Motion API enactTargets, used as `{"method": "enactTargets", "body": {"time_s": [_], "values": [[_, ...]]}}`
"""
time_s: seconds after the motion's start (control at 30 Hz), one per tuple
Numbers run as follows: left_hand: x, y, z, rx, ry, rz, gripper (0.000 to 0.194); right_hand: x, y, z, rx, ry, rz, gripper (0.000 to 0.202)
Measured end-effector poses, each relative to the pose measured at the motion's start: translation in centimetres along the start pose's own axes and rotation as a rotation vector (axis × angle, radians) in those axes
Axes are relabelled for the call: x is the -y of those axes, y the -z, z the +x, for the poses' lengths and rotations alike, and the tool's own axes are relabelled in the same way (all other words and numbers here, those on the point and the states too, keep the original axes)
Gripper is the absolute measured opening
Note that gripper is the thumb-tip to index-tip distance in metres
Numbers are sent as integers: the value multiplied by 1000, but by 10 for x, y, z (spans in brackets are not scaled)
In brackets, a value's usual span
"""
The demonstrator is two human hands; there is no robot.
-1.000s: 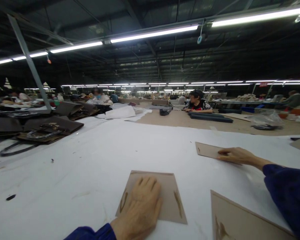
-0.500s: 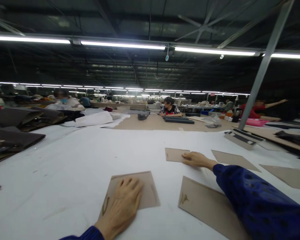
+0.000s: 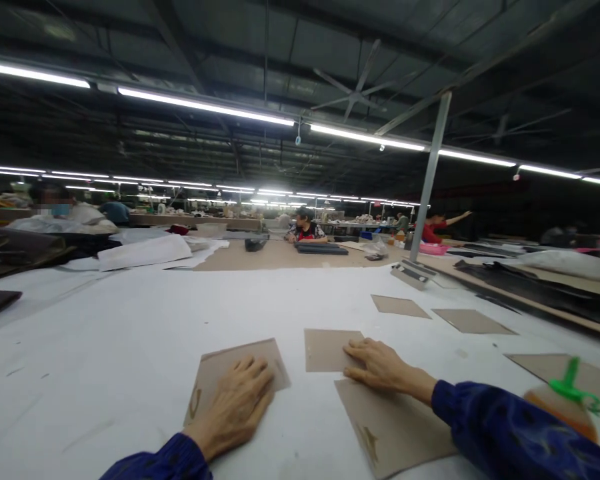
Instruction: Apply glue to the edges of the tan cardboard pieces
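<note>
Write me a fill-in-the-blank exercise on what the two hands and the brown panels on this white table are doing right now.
1. The left hand lies flat on a brown ____ panel.
2. The right hand rests its fingers on the ____ of the two panels near it, the small panel.
3. The bottle at the right edge has a ____ cap.

Missing words: cardboard; smaller; green

worktop (image 3: 130, 347): white paper cover, matt, scuffed | cardboard panels (image 3: 330, 350): brown, matt, smooth | bottle cap (image 3: 570, 387): green glossy plastic | post (image 3: 430, 180): grey metal
</note>
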State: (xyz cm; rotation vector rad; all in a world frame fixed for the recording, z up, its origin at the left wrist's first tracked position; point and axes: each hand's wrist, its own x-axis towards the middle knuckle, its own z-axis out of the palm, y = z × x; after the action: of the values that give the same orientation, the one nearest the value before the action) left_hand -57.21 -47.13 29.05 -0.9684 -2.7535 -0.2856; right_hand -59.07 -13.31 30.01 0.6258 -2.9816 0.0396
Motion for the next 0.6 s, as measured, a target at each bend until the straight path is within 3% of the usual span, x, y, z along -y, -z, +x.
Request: {"method": "enactTargets", "body": {"time_s": [0.17, 0.4, 0.47, 0.6], "values": [[-4, -6, 6, 99, 45, 169, 29, 25, 12, -34, 15, -28, 38, 41], [-12, -2, 1, 119, -65, 376, 49, 37, 32, -57, 82, -19, 96, 35], [-14, -8, -6, 28, -112, 367, 44, 34, 37, -56, 96, -40, 113, 32], [-19, -31, -13, -273, -374, 304, 32, 22, 43, -36, 107, -126, 164, 33]]}}
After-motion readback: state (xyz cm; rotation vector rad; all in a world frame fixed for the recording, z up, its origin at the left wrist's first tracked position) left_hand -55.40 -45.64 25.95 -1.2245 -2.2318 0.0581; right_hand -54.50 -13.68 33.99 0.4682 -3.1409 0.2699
